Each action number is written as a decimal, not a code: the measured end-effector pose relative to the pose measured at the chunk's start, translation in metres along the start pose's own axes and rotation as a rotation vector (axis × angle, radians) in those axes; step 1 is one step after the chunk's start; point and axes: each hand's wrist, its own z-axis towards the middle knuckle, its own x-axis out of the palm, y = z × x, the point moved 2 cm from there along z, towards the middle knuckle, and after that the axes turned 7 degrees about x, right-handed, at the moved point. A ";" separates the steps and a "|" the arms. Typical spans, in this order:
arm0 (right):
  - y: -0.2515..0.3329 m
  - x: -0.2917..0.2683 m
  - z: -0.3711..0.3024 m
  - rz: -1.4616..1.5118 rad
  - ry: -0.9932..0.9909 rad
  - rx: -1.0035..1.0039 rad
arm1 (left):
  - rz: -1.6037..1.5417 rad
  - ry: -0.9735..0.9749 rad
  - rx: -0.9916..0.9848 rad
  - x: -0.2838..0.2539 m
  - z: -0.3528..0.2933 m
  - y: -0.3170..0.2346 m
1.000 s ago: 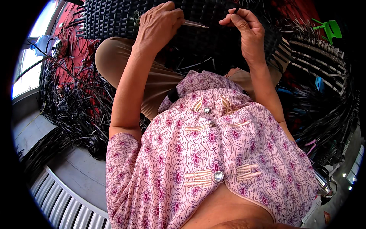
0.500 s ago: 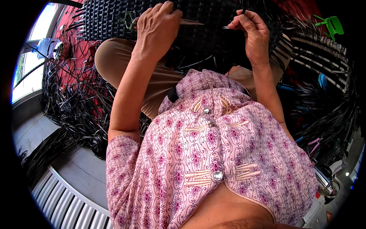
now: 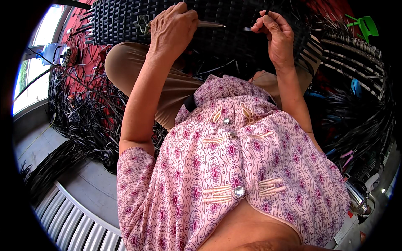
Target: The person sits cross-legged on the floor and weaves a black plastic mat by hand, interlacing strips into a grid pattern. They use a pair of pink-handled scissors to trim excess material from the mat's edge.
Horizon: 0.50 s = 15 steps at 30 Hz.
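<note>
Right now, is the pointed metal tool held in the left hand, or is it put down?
Held: the pointed metal tool sticks out of the closed left hand, toward the right hand.

Woven panel [image 3: 121,23]: twelve o'clock on my remote feed. Left hand [image 3: 173,31]: over panel, between eleven and twelve. Right hand [image 3: 278,37]: one. I place stool [image 3: 368,27] at two, left strip heap [image 3: 83,119] at nine, right strip heap [image 3: 356,115] at three, slatted rack [image 3: 81,224] at eight.
</note>
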 end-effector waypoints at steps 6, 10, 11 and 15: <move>-0.004 -0.003 0.001 0.020 0.015 -0.002 | 0.118 -0.048 0.117 -0.005 0.006 -0.013; -0.004 -0.005 0.000 0.052 0.020 0.008 | 0.111 -0.035 0.097 -0.004 0.006 -0.012; -0.005 -0.005 0.000 0.062 0.023 0.010 | 0.084 -0.063 0.097 -0.005 0.007 -0.011; -0.005 -0.004 0.001 0.065 0.032 -0.002 | 0.087 -0.091 0.157 -0.006 0.009 -0.013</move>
